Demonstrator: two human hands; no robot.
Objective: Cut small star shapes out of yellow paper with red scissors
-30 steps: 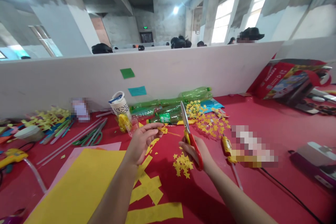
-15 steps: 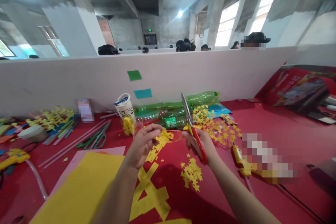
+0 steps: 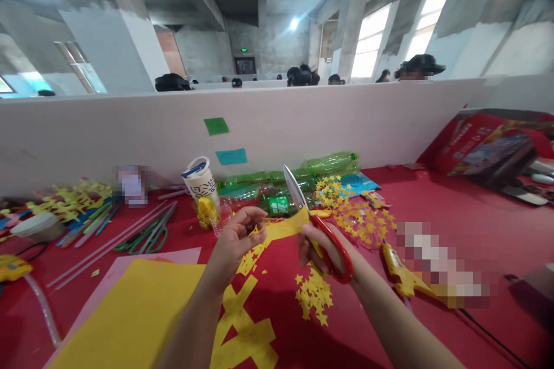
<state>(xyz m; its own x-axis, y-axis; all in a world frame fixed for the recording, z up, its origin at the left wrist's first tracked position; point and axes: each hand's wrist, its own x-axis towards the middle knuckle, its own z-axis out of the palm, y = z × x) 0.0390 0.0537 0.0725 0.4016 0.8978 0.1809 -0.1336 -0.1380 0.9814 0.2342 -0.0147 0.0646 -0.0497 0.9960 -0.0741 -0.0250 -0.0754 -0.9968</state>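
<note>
- Yellow paper strip (image 3: 283, 229): held in the air above the red tabletop (image 3: 433, 202), between the two hands. Half a second ago it hung bunched and ragged at the left fingers; it now lies pulled flat and taut towards the scissors.
- Left hand (image 3: 236, 239): grip pinching the strip's near end between thumb and fingertips, with the star-cut edge trailing below.
- Right hand (image 3: 322, 248): grip closed through the loops of the red-handled scissors (image 3: 311, 219). The steel blade stood almost upright before and now leans left, meeting the strip's far end at the pivot. Whether the blades are parted cannot be told.
- Reading: paper and tool have come together at the cutting point.
- Heap of small yellow paper stars (image 3: 315, 297): on the tabletop just below the right hand.
- Yellow offcut strips (image 3: 246, 328): lying crossed under the left forearm.
- Large yellow paper sheet (image 3: 130, 317): flat, to the left.
- Scattered yellow stars (image 3: 355, 213): beyond the scissors.
- Green plastic bottles (image 3: 303, 167): lying along the white partition (image 3: 346, 121).
- White paper cup (image 3: 199, 180): beside the bottles.
- Yellow glue gun (image 3: 400, 274): to the right.
</note>
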